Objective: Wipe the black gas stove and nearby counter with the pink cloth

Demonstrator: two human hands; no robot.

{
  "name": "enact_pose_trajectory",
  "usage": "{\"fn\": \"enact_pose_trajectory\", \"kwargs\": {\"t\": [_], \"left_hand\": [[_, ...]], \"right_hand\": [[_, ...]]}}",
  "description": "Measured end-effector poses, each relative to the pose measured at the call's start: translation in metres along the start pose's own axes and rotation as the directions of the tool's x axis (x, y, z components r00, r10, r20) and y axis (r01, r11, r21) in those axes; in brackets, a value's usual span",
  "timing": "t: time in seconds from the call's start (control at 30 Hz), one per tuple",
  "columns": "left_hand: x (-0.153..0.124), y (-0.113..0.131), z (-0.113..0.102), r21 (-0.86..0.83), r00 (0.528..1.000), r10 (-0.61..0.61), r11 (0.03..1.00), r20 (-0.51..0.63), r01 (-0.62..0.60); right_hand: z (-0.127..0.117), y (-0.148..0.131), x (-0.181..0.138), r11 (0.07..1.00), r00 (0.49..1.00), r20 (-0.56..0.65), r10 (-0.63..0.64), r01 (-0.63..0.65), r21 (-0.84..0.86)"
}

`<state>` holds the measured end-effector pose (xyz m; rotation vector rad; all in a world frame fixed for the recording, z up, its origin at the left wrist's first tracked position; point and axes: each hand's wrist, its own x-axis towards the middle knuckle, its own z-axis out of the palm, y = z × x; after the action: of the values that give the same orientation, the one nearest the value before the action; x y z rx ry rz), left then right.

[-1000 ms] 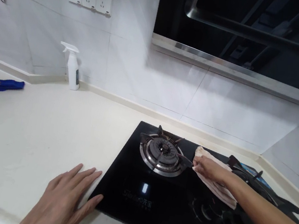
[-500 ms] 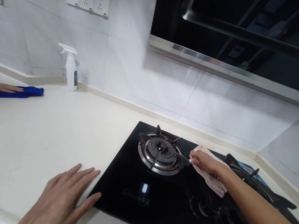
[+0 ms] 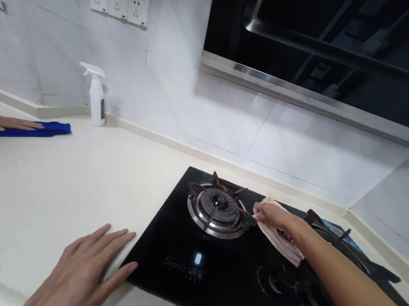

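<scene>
The right hand (image 3: 275,218) is found on the black glass hob (image 3: 169,277), between its two burners, with the fingers curled down and closed over a pale cloth (image 3: 285,242). The cloth is pressed flat against the glass, just right of the left burner (image 3: 217,209). Its near end trails out from under the wrist toward the control knobs (image 3: 273,283). The fingertips are seen touching, or all but touching, the nearest arm of the left burner's pan support. The right burner (image 3: 335,234) is partly hidden behind the forearm. The left hand (image 3: 87,269) is laid palm down on the cream countertop (image 3: 66,193) at the near left corner of the hob. Its fingers are spread flat, nothing is held in it, and the thumb rests against the hob's edge. At the far left, well apart, another person's hand (image 3: 3,122) is laid flat on a blue cloth (image 3: 55,128) on the same countertop. A white spray bottle (image 3: 95,94) stands upright against the tiled wall behind it. A row of three sockets (image 3: 117,2) is noted above, and a black range hood (image 3: 323,42) over the hob.
</scene>
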<state>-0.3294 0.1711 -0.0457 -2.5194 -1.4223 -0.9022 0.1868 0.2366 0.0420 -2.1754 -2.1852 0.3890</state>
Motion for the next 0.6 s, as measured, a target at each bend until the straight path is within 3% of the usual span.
{"fn": "enact_pose_trajectory", "kwargs": {"t": [0.13, 0.27, 0.6], "left_hand": [[-0.002, -0.006, 0.004, -0.001, 0.999, -0.03, 1.0, 0.024, 0.03], [-0.001, -0.01, 0.005, -0.006, 0.997, -0.06, 0.998, 0.053, 0.06], [0.003, -0.009, 0.007, 0.002, 0.998, -0.053, 0.999, 0.043, 0.053]], "right_hand": [[0.003, 0.001, 0.023, 0.995, 0.991, -0.12, 0.065, -0.054, 0.089], [0.008, 0.0, 0.028, 0.986, 0.989, -0.147, 0.026, -0.001, 0.166], [0.03, -0.021, -0.037, 0.926, 0.98, -0.079, -0.181, 0.197, 0.322]]}}
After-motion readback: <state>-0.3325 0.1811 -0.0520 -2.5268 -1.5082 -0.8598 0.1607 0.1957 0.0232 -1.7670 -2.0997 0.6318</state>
